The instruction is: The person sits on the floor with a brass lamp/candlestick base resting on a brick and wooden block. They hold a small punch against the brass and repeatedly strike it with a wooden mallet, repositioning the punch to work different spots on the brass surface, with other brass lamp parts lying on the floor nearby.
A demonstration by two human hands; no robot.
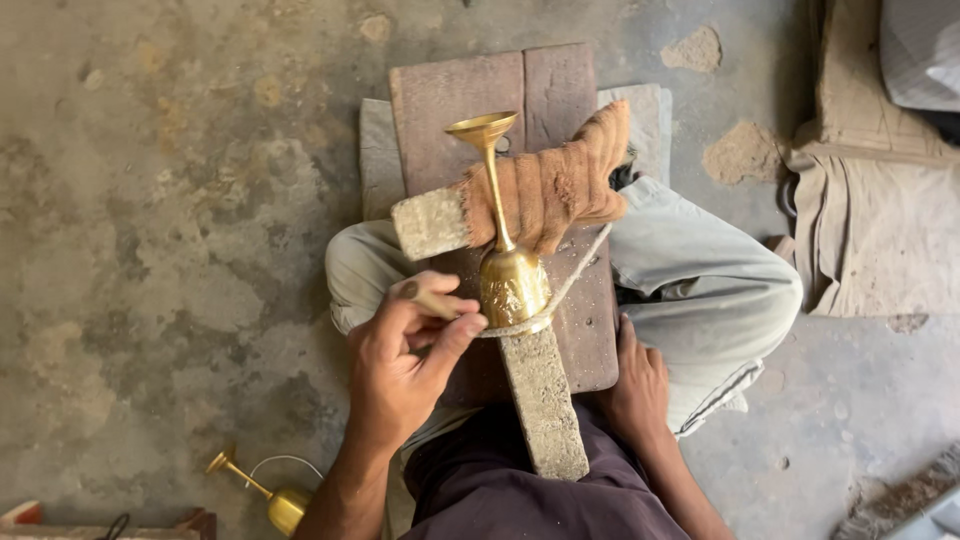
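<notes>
Brass goblet [512,270] lies on the wooden beam [542,400], its cup already patterned.
I see my left hand [405,360] clamped on a tool handle [428,300]; right hand [638,385] seems flat, fingers apart.

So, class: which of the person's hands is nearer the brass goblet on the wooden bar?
Left. The left hand sits right beside the brass goblet, holding a tool; the right hand rests lower, apart, on the board.

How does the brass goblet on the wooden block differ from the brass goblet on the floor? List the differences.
The goblet on the block lies across a long wooden block, bound by a cord and touched by the left hand; the goblet on the floor lies loose, untouched. The first shows an engraved cup; the second's cup looks plain, though small and partly cut off. Both are brass, stemmed and lying down.
</notes>
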